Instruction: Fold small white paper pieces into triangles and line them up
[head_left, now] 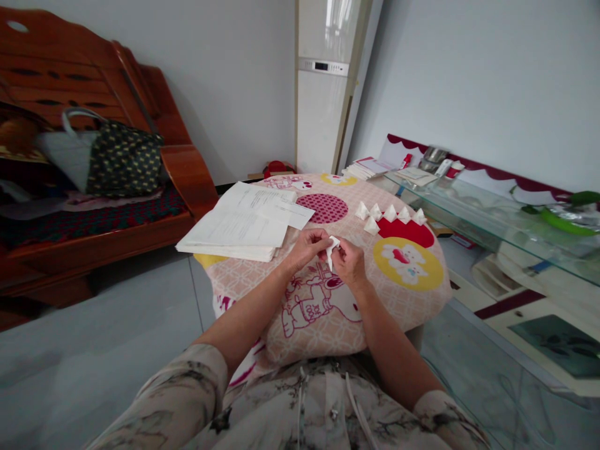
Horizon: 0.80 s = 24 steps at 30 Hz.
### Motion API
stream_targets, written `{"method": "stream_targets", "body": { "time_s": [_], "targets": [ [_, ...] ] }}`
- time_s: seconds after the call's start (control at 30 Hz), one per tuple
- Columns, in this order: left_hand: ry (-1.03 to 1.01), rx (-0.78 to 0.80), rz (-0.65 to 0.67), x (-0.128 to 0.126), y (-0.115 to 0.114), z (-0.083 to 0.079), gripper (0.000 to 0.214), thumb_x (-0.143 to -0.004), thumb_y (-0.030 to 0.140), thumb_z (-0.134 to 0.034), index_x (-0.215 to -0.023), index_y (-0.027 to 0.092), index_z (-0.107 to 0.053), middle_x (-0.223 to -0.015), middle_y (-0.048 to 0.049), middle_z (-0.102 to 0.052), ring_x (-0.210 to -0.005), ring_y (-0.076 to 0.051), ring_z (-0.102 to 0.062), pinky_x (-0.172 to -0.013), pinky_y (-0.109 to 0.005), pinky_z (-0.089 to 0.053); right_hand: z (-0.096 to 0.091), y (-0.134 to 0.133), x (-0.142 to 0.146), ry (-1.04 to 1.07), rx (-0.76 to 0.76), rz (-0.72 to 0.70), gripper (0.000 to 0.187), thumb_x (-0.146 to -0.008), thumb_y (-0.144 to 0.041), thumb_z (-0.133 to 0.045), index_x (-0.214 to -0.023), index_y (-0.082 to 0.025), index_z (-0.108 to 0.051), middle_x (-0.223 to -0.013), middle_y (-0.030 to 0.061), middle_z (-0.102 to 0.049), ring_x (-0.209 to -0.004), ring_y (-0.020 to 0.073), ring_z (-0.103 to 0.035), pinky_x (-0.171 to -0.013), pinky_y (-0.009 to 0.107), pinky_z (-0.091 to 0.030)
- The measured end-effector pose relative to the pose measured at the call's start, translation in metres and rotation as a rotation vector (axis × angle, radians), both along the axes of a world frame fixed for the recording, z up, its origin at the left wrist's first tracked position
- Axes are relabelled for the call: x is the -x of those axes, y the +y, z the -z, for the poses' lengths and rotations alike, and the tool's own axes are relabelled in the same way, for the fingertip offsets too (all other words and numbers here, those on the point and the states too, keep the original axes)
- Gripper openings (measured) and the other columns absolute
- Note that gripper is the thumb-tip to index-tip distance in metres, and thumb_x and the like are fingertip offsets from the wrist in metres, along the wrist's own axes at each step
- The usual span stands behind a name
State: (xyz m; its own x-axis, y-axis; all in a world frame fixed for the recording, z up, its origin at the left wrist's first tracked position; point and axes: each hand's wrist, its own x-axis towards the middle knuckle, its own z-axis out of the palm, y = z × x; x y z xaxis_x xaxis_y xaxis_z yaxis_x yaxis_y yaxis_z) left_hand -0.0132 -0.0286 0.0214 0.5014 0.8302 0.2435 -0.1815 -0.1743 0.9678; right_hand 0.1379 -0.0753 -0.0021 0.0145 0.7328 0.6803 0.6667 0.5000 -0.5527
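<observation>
Between my two hands, above the cloth-covered table, is a small piece of folded white paper (332,250). My left hand (309,247) pinches its left side, and my right hand (349,259) grips the right side with bent fingers. To the left lies a stack of printed paper sheets (234,225), with a smaller paper slip (300,215) at its right edge. Beyond my right hand, several folded white paper pieces (390,214) stand in a row, and one more paper piece (372,225) sits in front of them.
The table wears a pink patterned cloth (323,347). At right stands a glass-topped cabinet (497,219) with a metal container (434,157) and a green bowl (569,222). A wooden bench (182,172) with bags (124,159) is at left; a tall white appliance (321,100) stands behind.
</observation>
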Motion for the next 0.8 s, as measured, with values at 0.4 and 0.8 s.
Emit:
{"method": "stream_targets", "body": {
  "time_s": [0.4, 0.8],
  "targets": [
    [0.077, -0.144, -0.036, 0.0002, -0.0011, -0.0019, 0.038, -0.078, 0.045, -0.075, -0.066, 0.016, -0.055, -0.053, 0.0033, -0.055, -0.044, -0.009, -0.053, -0.044, -0.019, -0.040, -0.0001, 0.0002, 0.0047, 0.037, 0.028, 0.105, 0.014, -0.087, -0.033, -0.052, -0.077, -0.024, -0.052, -0.052, -0.0044, -0.051, -0.047, 0.0132, -0.049, -0.051, 0.024, -0.035],
    [0.186, -0.255, -0.143, 0.0016, 0.0024, 0.0040, 0.028, -0.076, 0.030, -0.060, -0.056, 0.018, -0.044, -0.051, 0.0047, -0.045, -0.047, -0.008, -0.043, -0.047, -0.020, -0.030, 0.0026, -0.0005, 0.0056, 0.009, 0.023, 0.066, 0.017, -0.093, -0.036, -0.047, -0.086, -0.023, -0.054, -0.064, 0.0005, -0.063, -0.056, 0.0149, -0.057, -0.056, 0.025, -0.041]
  ]
}}
